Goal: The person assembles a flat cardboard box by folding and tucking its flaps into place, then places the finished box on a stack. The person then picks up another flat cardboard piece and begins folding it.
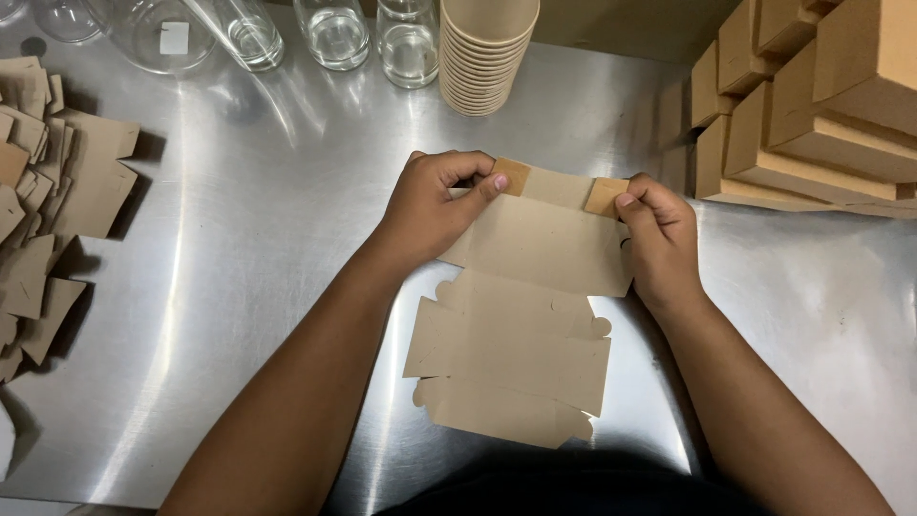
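A flat brown cardboard box blank [521, 325] lies on the steel table [267, 248] in front of me, its far panel raised. My left hand [432, 203] grips the far left corner of the blank, thumb pressing a small folded tab. My right hand [659, 239] holds the far right corner, thumb on the matching tab. Both tabs are bent up from the far flap.
A pile of flat brown blanks [43, 205] lies at the left edge. Folded brown boxes [812, 105] are stacked at the right rear. A stack of paper cups [485, 53] and several clear glasses [334, 33] stand along the back.
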